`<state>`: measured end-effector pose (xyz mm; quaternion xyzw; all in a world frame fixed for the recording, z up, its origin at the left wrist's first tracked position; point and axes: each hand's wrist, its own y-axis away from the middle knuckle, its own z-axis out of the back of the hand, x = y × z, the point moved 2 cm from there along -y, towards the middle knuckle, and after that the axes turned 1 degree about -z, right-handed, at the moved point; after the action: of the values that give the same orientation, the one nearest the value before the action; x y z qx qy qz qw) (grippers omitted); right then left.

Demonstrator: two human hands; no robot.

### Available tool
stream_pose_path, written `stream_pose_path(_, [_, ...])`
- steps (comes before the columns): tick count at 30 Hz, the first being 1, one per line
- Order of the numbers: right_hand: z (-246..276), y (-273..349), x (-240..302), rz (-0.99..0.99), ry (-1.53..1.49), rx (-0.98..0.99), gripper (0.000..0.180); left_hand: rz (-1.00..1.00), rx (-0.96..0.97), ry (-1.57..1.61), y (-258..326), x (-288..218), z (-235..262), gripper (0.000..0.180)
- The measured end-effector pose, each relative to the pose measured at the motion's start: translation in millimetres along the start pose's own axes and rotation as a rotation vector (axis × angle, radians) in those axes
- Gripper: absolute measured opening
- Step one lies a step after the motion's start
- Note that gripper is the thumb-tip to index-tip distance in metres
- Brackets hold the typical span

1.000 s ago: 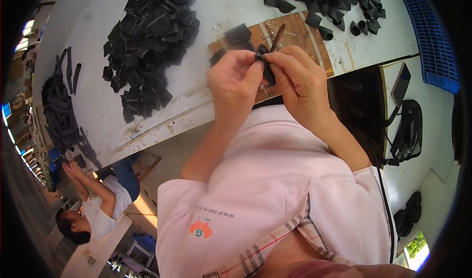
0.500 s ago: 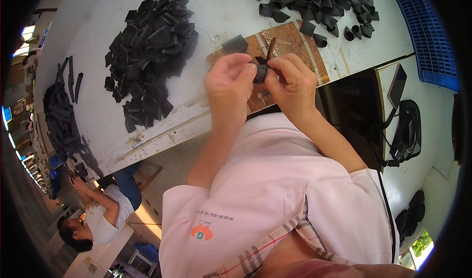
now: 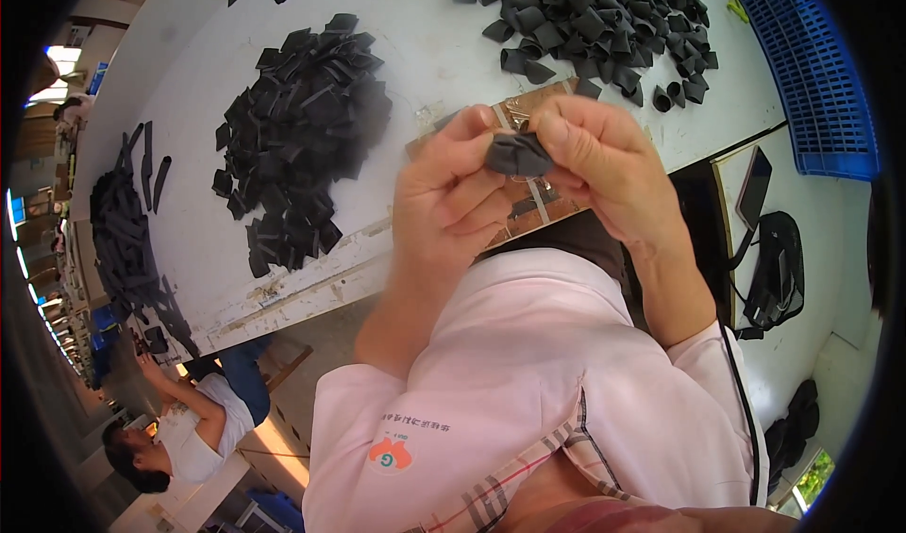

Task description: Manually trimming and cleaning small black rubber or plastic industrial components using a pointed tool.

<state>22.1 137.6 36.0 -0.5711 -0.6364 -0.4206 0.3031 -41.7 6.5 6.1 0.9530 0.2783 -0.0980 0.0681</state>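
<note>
A small black fabric piece (image 3: 519,155), folded and bulging, is held up between my two hands above a worn brown board (image 3: 540,214). My left hand (image 3: 455,182) pinches its left end between thumb and fingers. At its right end, my right hand (image 3: 604,156) grips it with the thumb on top, partly covering it. To the left of my hands lies a heap of flat black fabric pieces (image 3: 307,127). Beyond the board, at the upper right, is a heap of black pieces rolled into short tubes (image 3: 585,24).
Long black strips (image 3: 127,231) are piled at the table's left end. A blue plastic basket (image 3: 802,71) stands at the right edge. A phone (image 3: 752,186) and a black mesh pouch (image 3: 776,269) lie on a lower surface at right. Another person (image 3: 193,420) sits at left.
Both hands have come up closer with the fabric piece, and my right hand now wraps more of its right end. The brown pointed tool seen upright by my right hand is no longer visible.
</note>
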Motion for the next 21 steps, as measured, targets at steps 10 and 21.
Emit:
stream_pose_path(10, [28,-20,-20,0.116,0.392,-0.068,0.027,-0.324,-0.245,-0.84,-1,9,8,0.021])
stream_pose_path(21, [2,5,-8,0.747,0.973,-0.267,0.032,-0.768,0.025,-1.106,-6,5,-11,0.012])
